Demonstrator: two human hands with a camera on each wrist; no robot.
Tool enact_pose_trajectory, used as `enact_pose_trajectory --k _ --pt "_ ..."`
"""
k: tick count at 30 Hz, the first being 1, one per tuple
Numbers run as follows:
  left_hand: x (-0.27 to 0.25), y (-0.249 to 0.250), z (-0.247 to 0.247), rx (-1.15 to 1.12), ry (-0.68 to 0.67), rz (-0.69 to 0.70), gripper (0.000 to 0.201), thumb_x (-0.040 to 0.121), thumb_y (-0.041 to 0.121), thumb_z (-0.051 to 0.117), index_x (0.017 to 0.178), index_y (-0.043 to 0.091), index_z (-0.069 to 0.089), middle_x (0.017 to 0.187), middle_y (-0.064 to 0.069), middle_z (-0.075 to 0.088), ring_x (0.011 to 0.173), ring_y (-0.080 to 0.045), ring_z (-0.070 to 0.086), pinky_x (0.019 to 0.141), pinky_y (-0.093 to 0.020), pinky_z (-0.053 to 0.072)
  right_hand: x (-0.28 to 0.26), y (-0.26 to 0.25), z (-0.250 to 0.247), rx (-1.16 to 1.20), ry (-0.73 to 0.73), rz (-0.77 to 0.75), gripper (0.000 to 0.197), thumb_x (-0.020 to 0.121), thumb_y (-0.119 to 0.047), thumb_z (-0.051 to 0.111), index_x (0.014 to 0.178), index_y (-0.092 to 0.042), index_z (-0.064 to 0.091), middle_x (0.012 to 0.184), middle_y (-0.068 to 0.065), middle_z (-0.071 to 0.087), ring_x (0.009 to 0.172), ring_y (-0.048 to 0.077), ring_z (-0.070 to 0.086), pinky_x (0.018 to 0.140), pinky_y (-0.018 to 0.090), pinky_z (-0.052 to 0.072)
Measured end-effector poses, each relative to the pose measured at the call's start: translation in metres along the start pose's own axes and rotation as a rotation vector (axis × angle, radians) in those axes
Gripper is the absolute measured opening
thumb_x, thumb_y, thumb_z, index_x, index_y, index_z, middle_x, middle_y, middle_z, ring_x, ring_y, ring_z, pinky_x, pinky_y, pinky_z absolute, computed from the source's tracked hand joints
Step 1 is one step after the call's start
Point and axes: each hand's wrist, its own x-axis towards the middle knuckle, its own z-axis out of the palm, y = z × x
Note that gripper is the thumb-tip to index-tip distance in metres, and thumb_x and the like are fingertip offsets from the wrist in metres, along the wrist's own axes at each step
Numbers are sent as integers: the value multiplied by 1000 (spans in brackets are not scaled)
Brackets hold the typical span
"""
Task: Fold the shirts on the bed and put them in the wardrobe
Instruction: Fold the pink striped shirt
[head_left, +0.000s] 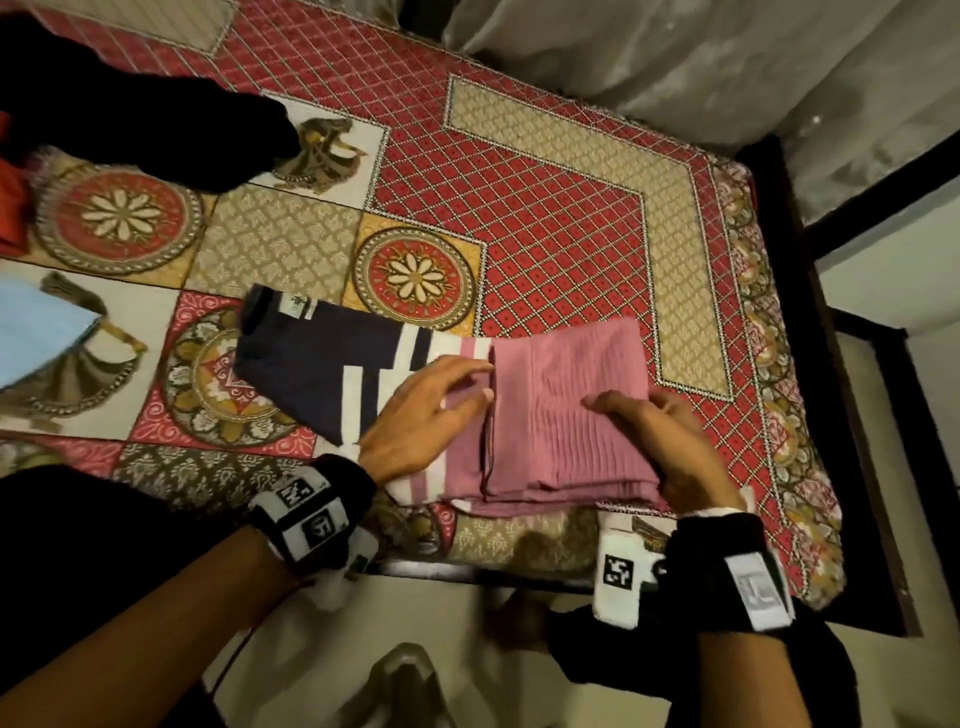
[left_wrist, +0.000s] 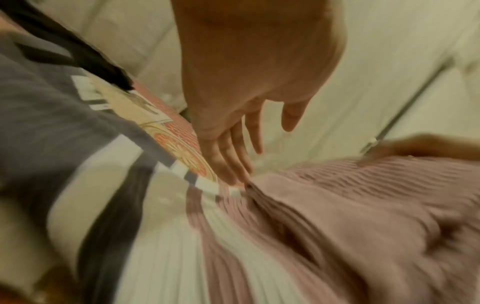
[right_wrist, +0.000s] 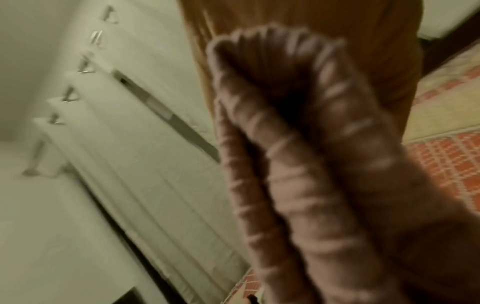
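A shirt, navy (head_left: 311, 369) at the collar end with white stripes and pink (head_left: 561, 415) at the hem end, lies near the front edge of the bed. Its pink end is folded back over itself. My left hand (head_left: 447, 400) lies flat on the striped middle, fingers straight and spread, its tips at the fold's edge; in the left wrist view the left hand (left_wrist: 233, 123) reaches to the pink ribbed cloth (left_wrist: 337, 205). My right hand (head_left: 644, 426) grips the right side of the pink fold, thumb on top. Bunched pink cloth (right_wrist: 298, 164) fills the right wrist view below the palm (right_wrist: 337, 20).
The patterned red and beige bedcover (head_left: 519, 208) spreads behind the shirt. A black garment (head_left: 156, 130), a red one (head_left: 10, 208) and a light blue one (head_left: 36, 338) lie at the left. The dark bed frame (head_left: 857, 415) runs along the right. White cupboard fronts with metal handles (right_wrist: 83, 67) stand nearby.
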Motion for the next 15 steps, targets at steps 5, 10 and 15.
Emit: enact_pose_trajectory --k 5,10,15 --pt "0 -5 -98 -568 192 -300 33 103 34 53 118 9 69 104 -13 77 87 -25 74 79 -36 60 -54 -67 103 -261 76 -335 36 72 -36 80 100 -20 65 93 -3 76 80 17 74 75 37 61" --pt "-19 -46 -192 -665 345 -513 33 101 43 49 95 19 70 78 -2 71 61 -15 66 54 -20 52 -79 -64 276 -426 -172 -411 42 79 -35 75 116 -21 59 108 8 73 102 32 68 85 39 56" --pt "-16 -89 -209 -516 439 -576 33 73 38 85 94 18 69 89 -17 63 79 -30 58 73 -45 44 -76 -23 319 -377 -291 -395 61 73 -51 51 130 -31 57 105 -2 74 97 22 71 86 38 59"
